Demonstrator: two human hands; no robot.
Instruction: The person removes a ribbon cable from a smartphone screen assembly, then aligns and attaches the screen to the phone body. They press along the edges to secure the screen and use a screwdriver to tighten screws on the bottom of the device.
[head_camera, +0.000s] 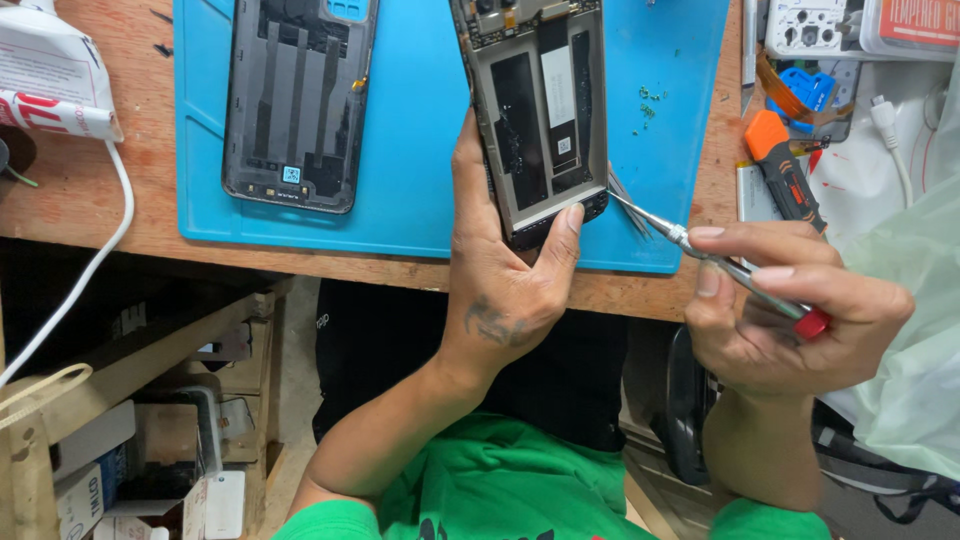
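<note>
Head view, workbench. Left hand (505, 285) grips the lower end of an opened phone (540, 110): thumb up along the phone's left edge, fingertips (572, 218) curled round its bottom right corner, fingers pressed on the frame. The phone lies inner side up on the blue mat (420, 215), long axis running away from the body, bottom end over the mat's near edge. Right hand (790, 310) pinches a thin screwdriver (720, 262) with a red end cap between thumb and first two fingers, the others folded under. The shaft slants up and left; its tip meets the phone's lower right edge, just beside the left fingertips. So the working point lies left of the right hand and well ahead of its fingers. Detached back cover (298, 100) rests on the mat further left. Orange-handled driver (785, 170) lies right of the mat.
</note>
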